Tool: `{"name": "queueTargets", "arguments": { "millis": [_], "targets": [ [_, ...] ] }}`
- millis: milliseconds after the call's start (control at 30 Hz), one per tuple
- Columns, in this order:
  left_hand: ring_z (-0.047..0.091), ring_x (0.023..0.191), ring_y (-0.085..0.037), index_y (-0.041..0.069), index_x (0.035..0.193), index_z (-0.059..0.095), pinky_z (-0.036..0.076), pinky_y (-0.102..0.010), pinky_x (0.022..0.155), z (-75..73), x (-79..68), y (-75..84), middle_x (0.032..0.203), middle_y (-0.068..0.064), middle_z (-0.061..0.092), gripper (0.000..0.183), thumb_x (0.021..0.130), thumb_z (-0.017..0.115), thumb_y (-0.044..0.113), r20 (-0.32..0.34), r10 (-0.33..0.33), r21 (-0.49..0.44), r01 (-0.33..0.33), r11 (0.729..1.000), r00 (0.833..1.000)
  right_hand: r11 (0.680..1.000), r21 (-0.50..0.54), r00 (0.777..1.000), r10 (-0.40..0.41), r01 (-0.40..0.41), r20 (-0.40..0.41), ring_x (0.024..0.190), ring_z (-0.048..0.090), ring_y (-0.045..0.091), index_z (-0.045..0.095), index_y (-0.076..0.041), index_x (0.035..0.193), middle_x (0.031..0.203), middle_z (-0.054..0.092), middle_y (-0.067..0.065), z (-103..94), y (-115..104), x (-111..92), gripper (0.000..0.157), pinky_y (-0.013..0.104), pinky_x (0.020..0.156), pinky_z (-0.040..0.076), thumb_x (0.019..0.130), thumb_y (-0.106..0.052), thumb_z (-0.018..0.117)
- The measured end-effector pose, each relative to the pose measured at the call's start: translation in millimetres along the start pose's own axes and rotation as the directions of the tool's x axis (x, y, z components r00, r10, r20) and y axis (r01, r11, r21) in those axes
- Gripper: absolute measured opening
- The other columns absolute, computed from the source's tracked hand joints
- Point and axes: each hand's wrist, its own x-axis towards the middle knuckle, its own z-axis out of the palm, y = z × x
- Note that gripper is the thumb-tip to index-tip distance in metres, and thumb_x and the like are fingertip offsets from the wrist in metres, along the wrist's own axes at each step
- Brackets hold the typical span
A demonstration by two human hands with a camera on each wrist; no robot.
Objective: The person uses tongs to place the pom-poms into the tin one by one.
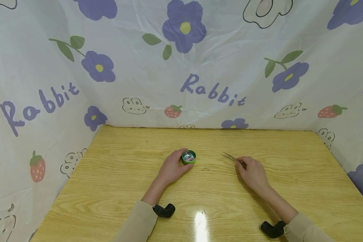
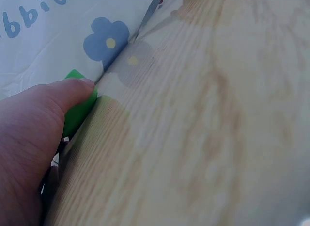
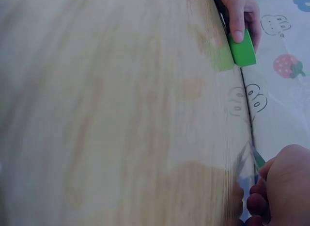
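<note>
A small round green container [image 1: 189, 157] stands on the table, and small pale purple and teal pieces show inside it. My left hand [image 1: 173, 167] holds it from the left, thumb on the near side and fingers behind. In the left wrist view the thumb lies against the green wall [image 2: 80, 109] of the container. To the right, my right hand [image 1: 254, 173] grips a pair of metal tweezers [image 1: 230, 156]. Their slightly parted tips point left towards the container, apart from it, with nothing visible between them. The curled right fingers show at the edge of the right wrist view.
The wood-grain table [image 1: 124, 201] is glossy and reflects a bright light near its front. A white cloth [image 1: 145, 74] printed with flowers, rabbits and strawberries hangs behind the table and along both sides. Black wrist devices [image 1: 164, 210] sit on both forearms.
</note>
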Motion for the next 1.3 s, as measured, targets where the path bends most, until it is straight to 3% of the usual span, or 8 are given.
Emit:
{"name": "queueTargets", "arguments": {
  "millis": [167,367,833,1033,1300],
  "targets": [
    [0.058,0.125,-0.032,0.007,0.149,0.051,0.046,-0.049,0.105,0.9,0.9,-0.9,0.137,-0.015,0.060,0.068,0.093,0.078,0.036,-0.002,0.003,0.011,-0.003,1.000,1.000,0.996,-0.085,0.999,-0.035,0.034,-0.016,0.078,0.068,0.030,0.076,0.002,0.104,0.093,0.072,0.014,0.4,3.1,-2.5,0.014,0.046,0.064,0.055,0.095,-0.008,0.072],
    [0.058,0.126,-0.032,0.006,0.148,0.052,0.046,-0.050,0.105,2.2,1.8,-2.6,0.138,-0.015,0.060,0.068,0.093,0.078,0.036,-0.008,0.001,0.011,-0.001,1.000,1.000,0.990,-0.130,0.998,-0.053,0.050,-0.022,0.070,0.062,0.023,0.077,-0.002,0.099,0.089,0.067,0.010,-0.9,3.3,-4.7,0.009,0.039,0.057,0.051,0.093,-0.009,0.075],
    [0.057,0.127,-0.033,0.008,0.149,0.052,0.046,-0.050,0.105,1.1,0.7,-1.1,0.139,-0.015,0.059,0.069,0.093,0.078,0.037,-0.004,-0.006,0.009,0.006,1.000,1.000,0.992,-0.109,0.998,-0.060,0.058,-0.012,0.066,0.056,0.015,0.077,-0.002,0.100,0.088,0.063,0.007,-3.2,5.3,-8.5,0.009,0.031,0.054,0.047,0.093,-0.006,0.074],
    [0.050,0.136,-0.037,0.008,0.150,0.050,0.041,-0.051,0.111,0.2,1.4,-0.9,0.142,-0.016,0.057,0.069,0.094,0.077,0.038,0.001,-0.005,0.011,0.005,1.000,1.000,0.993,-0.104,0.999,-0.054,0.052,-0.010,0.068,0.058,0.017,0.077,-0.002,0.101,0.088,0.063,0.007,-4.0,5.3,-8.0,0.010,0.033,0.055,0.048,0.093,-0.007,0.074],
    [0.055,0.130,-0.034,0.008,0.150,0.050,0.044,-0.051,0.107,1.1,0.8,-2.5,0.141,-0.016,0.058,0.069,0.094,0.077,0.038,0.002,-0.007,0.008,0.007,1.000,1.000,0.994,-0.104,0.999,-0.025,0.028,0.026,0.071,0.059,0.019,0.077,-0.001,0.104,0.090,0.064,0.008,-4.4,4.2,-8.6,0.012,0.036,0.059,0.050,0.095,-0.009,0.072]
  ]
}}
